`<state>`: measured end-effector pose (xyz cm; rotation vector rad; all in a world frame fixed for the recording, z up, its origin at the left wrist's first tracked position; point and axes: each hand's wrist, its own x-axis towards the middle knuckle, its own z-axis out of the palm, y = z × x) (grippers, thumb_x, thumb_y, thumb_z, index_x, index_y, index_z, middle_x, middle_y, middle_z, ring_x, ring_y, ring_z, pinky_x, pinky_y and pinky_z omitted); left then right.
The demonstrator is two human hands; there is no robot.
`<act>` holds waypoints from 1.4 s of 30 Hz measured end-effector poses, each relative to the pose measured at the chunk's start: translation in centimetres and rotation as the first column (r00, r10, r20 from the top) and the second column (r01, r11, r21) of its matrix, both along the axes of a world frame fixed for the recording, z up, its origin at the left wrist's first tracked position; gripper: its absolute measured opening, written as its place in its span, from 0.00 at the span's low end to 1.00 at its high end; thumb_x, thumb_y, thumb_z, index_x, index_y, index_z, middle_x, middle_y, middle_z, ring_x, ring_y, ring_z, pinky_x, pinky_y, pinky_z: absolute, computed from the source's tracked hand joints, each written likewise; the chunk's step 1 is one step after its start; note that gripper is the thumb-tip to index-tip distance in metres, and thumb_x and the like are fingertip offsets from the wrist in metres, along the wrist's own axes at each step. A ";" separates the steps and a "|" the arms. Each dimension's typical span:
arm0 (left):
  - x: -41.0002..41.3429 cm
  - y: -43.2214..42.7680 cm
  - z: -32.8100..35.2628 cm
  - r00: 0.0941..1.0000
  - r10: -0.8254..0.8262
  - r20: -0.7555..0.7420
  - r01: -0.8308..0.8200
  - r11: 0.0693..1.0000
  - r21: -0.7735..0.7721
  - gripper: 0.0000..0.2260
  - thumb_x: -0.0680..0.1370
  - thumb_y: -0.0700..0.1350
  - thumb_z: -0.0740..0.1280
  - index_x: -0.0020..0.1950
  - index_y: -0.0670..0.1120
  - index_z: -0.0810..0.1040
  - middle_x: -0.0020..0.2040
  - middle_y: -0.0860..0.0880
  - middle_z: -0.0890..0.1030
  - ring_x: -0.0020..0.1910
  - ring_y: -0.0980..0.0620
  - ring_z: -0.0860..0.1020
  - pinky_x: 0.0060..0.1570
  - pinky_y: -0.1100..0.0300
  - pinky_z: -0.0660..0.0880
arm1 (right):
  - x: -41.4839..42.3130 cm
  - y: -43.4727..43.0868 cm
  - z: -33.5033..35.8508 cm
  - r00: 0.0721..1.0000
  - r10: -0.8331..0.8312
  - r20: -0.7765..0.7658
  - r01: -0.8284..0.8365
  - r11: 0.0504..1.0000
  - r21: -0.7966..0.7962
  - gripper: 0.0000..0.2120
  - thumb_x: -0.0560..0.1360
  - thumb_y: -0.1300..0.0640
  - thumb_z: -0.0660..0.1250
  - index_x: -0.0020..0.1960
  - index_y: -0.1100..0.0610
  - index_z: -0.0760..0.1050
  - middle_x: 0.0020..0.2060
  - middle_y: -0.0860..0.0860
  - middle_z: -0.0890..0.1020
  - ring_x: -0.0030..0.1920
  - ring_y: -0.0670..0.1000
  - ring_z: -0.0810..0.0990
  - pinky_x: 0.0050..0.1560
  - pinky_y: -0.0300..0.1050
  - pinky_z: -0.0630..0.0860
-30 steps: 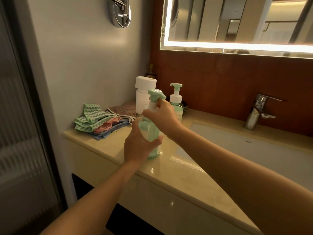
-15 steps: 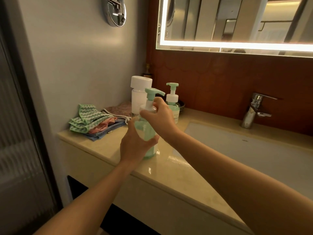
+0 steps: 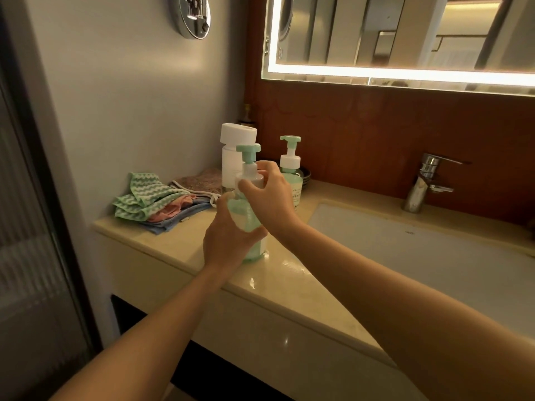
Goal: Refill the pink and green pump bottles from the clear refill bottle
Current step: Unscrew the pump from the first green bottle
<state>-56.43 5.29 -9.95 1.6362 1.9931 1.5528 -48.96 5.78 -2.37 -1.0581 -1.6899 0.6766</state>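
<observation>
A green pump bottle point(image 3: 244, 219) stands on the beige counter point(image 3: 278, 282) near its front edge. My left hand point(image 3: 228, 241) grips its body from the left. My right hand point(image 3: 267, 195) holds the white collar under its green pump head point(image 3: 248, 150). Behind it stands a second green pump bottle point(image 3: 291, 169) with a label. A white bottle with a wide white cap point(image 3: 236, 151) stands further left at the back. No pink bottle shows.
Folded cloths point(image 3: 156, 201) in green, pink and blue lie at the counter's left end. A white sink basin point(image 3: 419, 256) with a chrome tap point(image 3: 424, 183) fills the right. A lit mirror point(image 3: 405, 36) hangs above; a glass door is at the left.
My right hand has slid down from the pump head to the collar. The pump head's spout now points another way. The camera has shifted slightly.
</observation>
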 end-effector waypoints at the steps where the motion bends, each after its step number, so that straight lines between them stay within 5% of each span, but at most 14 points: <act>1: 0.1 0.0 0.1 1.000 0.004 -0.008 -0.004 1.000 -0.001 0.40 0.65 0.57 0.75 0.69 0.48 0.58 0.62 0.48 0.74 0.60 0.46 0.74 0.56 0.55 0.72 | -0.1 -0.2 -0.1 1.000 0.020 -0.002 -0.020 1.000 -0.010 0.24 0.74 0.55 0.66 0.67 0.56 0.64 0.59 0.53 0.75 0.57 0.52 0.75 0.51 0.42 0.73; 8: 0.2 -0.1 0.4 1.000 0.010 -0.007 -0.010 0.999 -0.038 0.39 0.66 0.59 0.72 0.70 0.48 0.56 0.62 0.47 0.75 0.60 0.45 0.75 0.56 0.53 0.72 | -0.7 0.0 -0.2 0.958 -0.253 0.135 0.240 0.965 0.104 0.27 0.67 0.43 0.72 0.59 0.56 0.68 0.53 0.51 0.72 0.54 0.51 0.70 0.56 0.49 0.73; 18: 0.1 -0.1 0.1 1.000 0.002 0.005 -0.002 1.000 -0.022 0.40 0.65 0.58 0.74 0.70 0.49 0.57 0.63 0.48 0.74 0.61 0.47 0.74 0.56 0.55 0.71 | -0.3 -0.4 0.2 0.999 -0.041 0.034 0.039 0.999 0.032 0.23 0.73 0.54 0.66 0.66 0.56 0.65 0.59 0.53 0.74 0.56 0.51 0.74 0.57 0.49 0.74; 23: 0.0 -0.1 0.0 0.999 -0.027 0.037 0.028 1.000 -0.004 0.39 0.65 0.56 0.75 0.69 0.50 0.58 0.64 0.49 0.73 0.61 0.47 0.73 0.56 0.55 0.71 | -0.5 0.2 0.5 0.984 -0.152 0.096 0.143 0.985 0.096 0.27 0.68 0.45 0.72 0.60 0.56 0.68 0.54 0.53 0.72 0.54 0.51 0.72 0.56 0.48 0.73; 29: 0.0 -0.1 0.0 0.999 -0.007 0.034 0.007 1.000 -0.016 0.38 0.65 0.57 0.75 0.67 0.48 0.59 0.62 0.48 0.74 0.59 0.46 0.74 0.55 0.54 0.72 | -0.4 0.1 0.5 0.997 -0.051 0.064 0.050 0.999 0.023 0.20 0.70 0.56 0.69 0.59 0.57 0.69 0.56 0.54 0.73 0.53 0.52 0.74 0.54 0.45 0.75; 34: 0.0 -0.2 0.1 0.999 -0.016 0.052 0.017 0.999 -0.030 0.38 0.64 0.58 0.75 0.66 0.47 0.59 0.62 0.47 0.74 0.60 0.45 0.75 0.56 0.52 0.72 | -0.8 -0.1 0.0 0.999 -0.032 0.014 0.031 0.999 0.041 0.26 0.72 0.54 0.69 0.67 0.55 0.64 0.60 0.53 0.73 0.56 0.51 0.74 0.54 0.45 0.74; 37: 0.0 -0.2 0.1 0.998 -0.020 0.063 0.022 0.999 -0.034 0.38 0.65 0.59 0.74 0.66 0.48 0.59 0.63 0.48 0.74 0.60 0.46 0.74 0.56 0.54 0.72 | -0.9 0.4 0.3 0.987 -0.157 0.046 0.152 0.983 0.104 0.27 0.69 0.47 0.71 0.63 0.56 0.67 0.58 0.53 0.72 0.56 0.51 0.72 0.57 0.48 0.73; 42: 0.0 -0.4 0.1 0.997 -0.035 0.067 0.036 0.999 -0.022 0.37 0.64 0.57 0.75 0.65 0.47 0.60 0.61 0.47 0.75 0.58 0.46 0.75 0.52 0.54 0.71 | -0.9 0.2 0.2 0.993 -0.117 -0.007 0.117 0.987 0.110 0.19 0.70 0.56 0.70 0.58 0.57 0.68 0.53 0.53 0.75 0.53 0.52 0.74 0.55 0.49 0.75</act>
